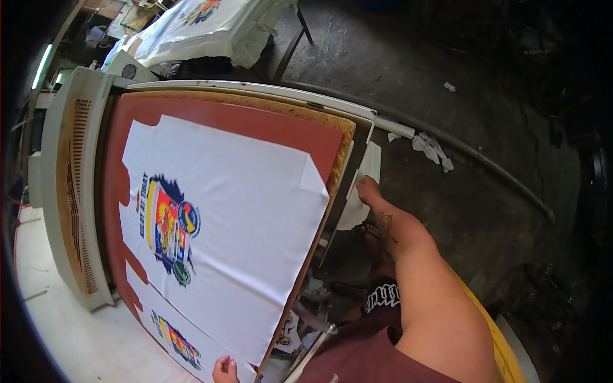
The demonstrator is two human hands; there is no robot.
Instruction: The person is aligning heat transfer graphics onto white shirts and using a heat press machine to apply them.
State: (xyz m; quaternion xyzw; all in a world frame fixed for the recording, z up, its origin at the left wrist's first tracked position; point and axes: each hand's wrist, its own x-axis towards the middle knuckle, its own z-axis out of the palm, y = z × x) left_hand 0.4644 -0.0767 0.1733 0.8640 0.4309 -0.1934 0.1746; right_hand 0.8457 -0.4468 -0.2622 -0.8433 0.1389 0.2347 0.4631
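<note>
A white fabric panel, cut like a shirt front with a colourful print, lies on a reddish-brown pad. One corner is folded over at its right end. Part of a second printed white panel shows below it. At the lower edge, my left hand is over the fabric with its fingers curled together; whatever they hold, if anything, is hidden. My right arm reaches past the pad's right side. There my right hand is closed on the edge of a white sheet, whose material I cannot tell.
A beige machine housing with vents borders the pad on the left. White printed cloth covers a stand at the back. A long pipe and crumpled white scraps are on the dark floor. Something yellow is behind my right arm.
</note>
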